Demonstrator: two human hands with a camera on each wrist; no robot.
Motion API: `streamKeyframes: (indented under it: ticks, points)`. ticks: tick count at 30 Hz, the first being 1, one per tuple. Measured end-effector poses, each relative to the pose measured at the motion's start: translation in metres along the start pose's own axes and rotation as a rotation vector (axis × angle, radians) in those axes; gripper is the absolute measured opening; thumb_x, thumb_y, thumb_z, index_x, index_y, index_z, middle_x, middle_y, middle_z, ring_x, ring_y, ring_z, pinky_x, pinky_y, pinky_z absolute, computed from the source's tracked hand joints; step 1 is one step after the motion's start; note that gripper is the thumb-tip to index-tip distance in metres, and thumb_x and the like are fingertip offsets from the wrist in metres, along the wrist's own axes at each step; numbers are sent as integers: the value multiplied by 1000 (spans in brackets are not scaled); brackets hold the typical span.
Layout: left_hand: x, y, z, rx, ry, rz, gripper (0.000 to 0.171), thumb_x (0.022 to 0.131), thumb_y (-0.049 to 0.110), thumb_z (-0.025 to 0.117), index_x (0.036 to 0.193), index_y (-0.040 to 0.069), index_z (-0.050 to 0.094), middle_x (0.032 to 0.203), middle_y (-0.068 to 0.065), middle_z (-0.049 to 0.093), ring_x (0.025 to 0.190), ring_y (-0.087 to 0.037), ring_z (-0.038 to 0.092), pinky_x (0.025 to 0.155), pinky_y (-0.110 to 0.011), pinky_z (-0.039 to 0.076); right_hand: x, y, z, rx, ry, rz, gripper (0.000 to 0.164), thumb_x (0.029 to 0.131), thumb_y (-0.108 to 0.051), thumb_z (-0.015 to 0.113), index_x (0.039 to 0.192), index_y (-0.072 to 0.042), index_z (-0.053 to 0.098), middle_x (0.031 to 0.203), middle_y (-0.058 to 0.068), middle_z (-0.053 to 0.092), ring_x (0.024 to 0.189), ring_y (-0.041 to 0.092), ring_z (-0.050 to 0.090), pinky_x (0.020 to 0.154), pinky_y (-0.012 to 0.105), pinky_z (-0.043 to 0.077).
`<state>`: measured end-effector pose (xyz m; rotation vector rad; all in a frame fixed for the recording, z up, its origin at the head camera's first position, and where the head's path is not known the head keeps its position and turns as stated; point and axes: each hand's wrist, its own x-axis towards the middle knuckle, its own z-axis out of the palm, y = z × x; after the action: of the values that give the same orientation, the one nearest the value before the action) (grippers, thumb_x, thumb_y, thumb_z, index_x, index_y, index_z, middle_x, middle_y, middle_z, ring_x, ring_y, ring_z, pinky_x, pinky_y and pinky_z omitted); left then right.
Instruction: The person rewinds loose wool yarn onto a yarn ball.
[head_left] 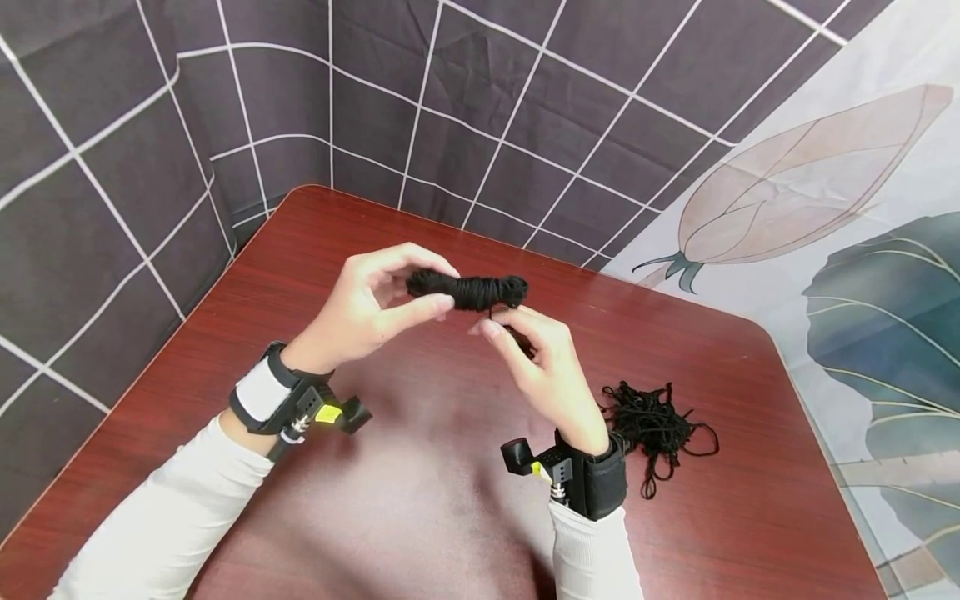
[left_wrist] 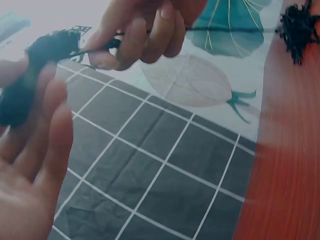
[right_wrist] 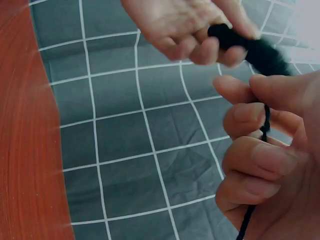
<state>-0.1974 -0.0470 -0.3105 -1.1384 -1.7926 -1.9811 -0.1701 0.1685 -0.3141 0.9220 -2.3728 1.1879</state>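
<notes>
My left hand (head_left: 367,304) holds a bundle of black cord (head_left: 480,292) by its left end, thumb on the near side and fingers behind. The bundle lies sideways above the table, its middle wrapped in tight turns and a looped end showing at the right. Just below that end, my right hand (head_left: 543,358) pinches the running strand, a thin black cord (right_wrist: 266,122) that passes through its curled fingers. In the left wrist view the strand stretches from the bundle (left_wrist: 50,50) through the right hand (left_wrist: 145,35) toward a loose pile (left_wrist: 299,32).
A tangled pile of black cord (head_left: 652,425) lies on the red-brown table (head_left: 720,350), right of the right wrist. Each wrist wears a strapped camera. Behind the table hangs a dark cloth with white grid lines (head_left: 480,108); a leaf-patterned cloth (head_left: 885,275) hangs at the right.
</notes>
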Motion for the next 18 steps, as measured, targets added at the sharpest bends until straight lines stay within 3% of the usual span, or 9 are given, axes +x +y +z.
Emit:
streamKeyframes:
  ticks: [5, 9, 13, 18]
  points:
    - [4, 13, 3, 205, 124, -1, 20, 77, -4, 69, 96, -6, 63, 87, -11, 65, 72, -15, 59, 66, -21, 54, 0, -9, -1, -20, -66, -17, 15, 93, -19, 55, 86, -15, 68, 76, -6, 60, 63, 7, 47, 53, 28, 40]
    - [4, 16, 6, 370, 138, -4, 19, 76, -1, 70, 94, -4, 64, 85, -13, 66, 71, -12, 57, 63, -25, 52, -2, -17, -8, -37, -40, -22, 11, 90, -16, 58, 82, -15, 66, 69, -6, 53, 57, 7, 42, 47, 26, 35]
    - [4, 16, 6, 389, 66, -33, 19, 76, -1, 70, 94, -3, 65, 84, -12, 66, 73, -11, 57, 66, -30, 52, -4, -23, -18, -2, 55, -35, 9, 88, -8, 60, 80, -10, 64, 69, -3, 53, 54, 8, 40, 45, 25, 31]
    - [2, 16, 4, 311, -106, -59, 18, 76, 0, 71, 94, 1, 66, 83, -7, 65, 72, -10, 55, 63, -24, 50, -6, -28, -28, 89, 186, -52, 7, 84, 4, 59, 79, -1, 63, 70, 3, 55, 51, 9, 38, 44, 23, 27]
